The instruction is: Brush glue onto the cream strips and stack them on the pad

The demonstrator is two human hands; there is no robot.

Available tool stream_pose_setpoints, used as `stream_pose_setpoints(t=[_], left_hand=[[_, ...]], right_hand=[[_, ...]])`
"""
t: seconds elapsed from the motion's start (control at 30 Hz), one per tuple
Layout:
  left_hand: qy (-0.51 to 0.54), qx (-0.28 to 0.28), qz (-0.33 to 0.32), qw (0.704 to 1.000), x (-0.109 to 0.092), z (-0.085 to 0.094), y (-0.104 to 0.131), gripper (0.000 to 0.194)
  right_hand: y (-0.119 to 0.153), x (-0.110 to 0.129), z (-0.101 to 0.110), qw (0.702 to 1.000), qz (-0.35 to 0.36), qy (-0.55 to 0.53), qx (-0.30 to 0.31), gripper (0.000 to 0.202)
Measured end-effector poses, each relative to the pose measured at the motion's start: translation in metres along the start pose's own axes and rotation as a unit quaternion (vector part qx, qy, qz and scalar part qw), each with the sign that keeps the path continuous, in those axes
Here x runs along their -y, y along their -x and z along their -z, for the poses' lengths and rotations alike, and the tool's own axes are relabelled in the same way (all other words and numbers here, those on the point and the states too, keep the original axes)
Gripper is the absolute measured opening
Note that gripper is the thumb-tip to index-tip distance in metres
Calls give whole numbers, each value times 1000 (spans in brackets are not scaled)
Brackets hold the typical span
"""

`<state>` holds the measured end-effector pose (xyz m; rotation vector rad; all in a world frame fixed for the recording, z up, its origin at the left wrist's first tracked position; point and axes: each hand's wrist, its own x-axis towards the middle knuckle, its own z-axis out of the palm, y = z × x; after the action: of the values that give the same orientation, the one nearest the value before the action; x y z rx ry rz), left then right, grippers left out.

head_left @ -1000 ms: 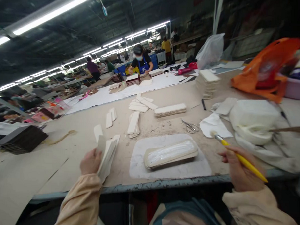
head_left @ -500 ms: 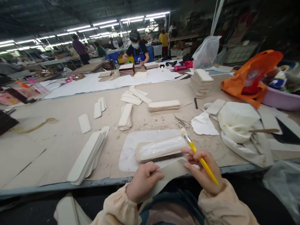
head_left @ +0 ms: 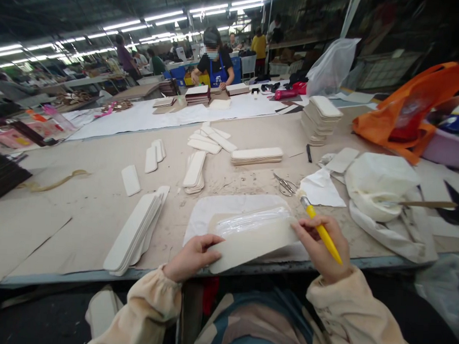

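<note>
Strip (head_left: 254,244) sits tilted over the near edge of the glossy-coated piece (head_left: 250,219), above the white sheet (head_left: 200,217) on the worktop (head_left: 79,211), your left hand (head_left: 189,259) pinching its left end, your right hand (head_left: 318,252) pinching its right end plus the yellow brush (head_left: 323,233). Contact between strip and coating: can't tell from this angle. I'd have you hold it taut, square both ends to the piece below, keep fingertips off the wet-looking area and angle the brush head away.
</note>
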<state>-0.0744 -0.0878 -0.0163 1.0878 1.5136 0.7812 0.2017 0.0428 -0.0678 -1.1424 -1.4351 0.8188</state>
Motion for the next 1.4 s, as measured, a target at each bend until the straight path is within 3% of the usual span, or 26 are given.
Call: stream_pose_setpoints(t=[0.17,0.33,0.57,0.9,1.2,1.4], left_hand=[[-3,-130,25,991,-3,23,-28,40],[-104,-172,8,979,5,27,-53,39],[-193,-185,28,963,12,26,-56,36],[-253,-177,40,950,3,22,-55,37],[-324,-131,65,935,0,24,-55,37],[-352,-105,73,927,-1,25,-57,43]], right_hand=[[-22,-3,-12,1000,17,25,3,35],[-34,-8,-19,995,20,97,14,31],[-38,-14,-21,991,19,131,38,26],[-38,-29,-24,982,28,178,57,26],[-37,-28,-27,972,51,210,89,17],[-37,-36,-30,968,82,224,77,12]])
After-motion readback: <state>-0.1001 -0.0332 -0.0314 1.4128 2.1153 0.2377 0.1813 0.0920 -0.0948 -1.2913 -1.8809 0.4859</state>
